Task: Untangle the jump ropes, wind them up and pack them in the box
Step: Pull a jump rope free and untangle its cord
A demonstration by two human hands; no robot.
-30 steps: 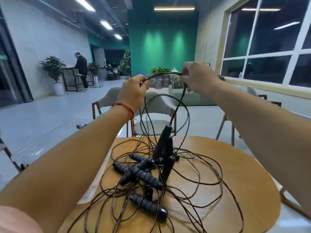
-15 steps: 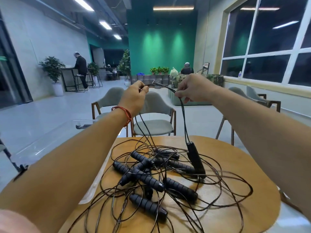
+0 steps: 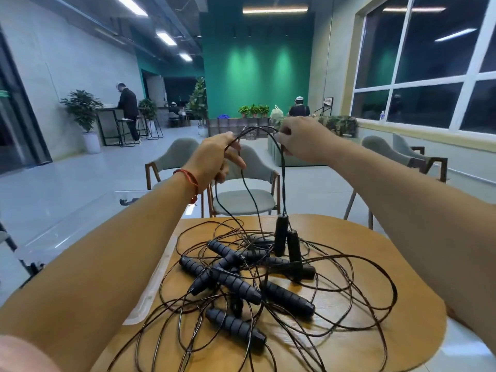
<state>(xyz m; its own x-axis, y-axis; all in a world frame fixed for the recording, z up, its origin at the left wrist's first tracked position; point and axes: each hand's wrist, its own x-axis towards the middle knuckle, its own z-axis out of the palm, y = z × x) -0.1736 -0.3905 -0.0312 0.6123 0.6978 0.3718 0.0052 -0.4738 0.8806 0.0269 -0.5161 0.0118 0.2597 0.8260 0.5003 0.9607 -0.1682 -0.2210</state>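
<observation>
A tangle of black jump ropes (image 3: 335, 296) with several ribbed black handles (image 3: 233, 285) lies on a round wooden table (image 3: 402, 331). Both my hands are raised above the table's far edge. My left hand (image 3: 214, 159) has a thin black cord (image 3: 256, 128) between its fingers. That cord arches across to my right hand (image 3: 300, 140), which pinches it. From the right hand the cord drops straight down to two handles (image 3: 285, 238) that hang upright, their lower ends in the pile. No box can be made out.
A clear plastic sheet or lid (image 3: 150, 285) sits along the table's left edge. Grey chairs (image 3: 241, 194) stand behind the table, more (image 3: 397, 154) at the right under the windows. People stand far back in the room.
Both hands dropped from higher up and the handles came down with the cord. Since half a second ago a second handle has come upright beside the first one.
</observation>
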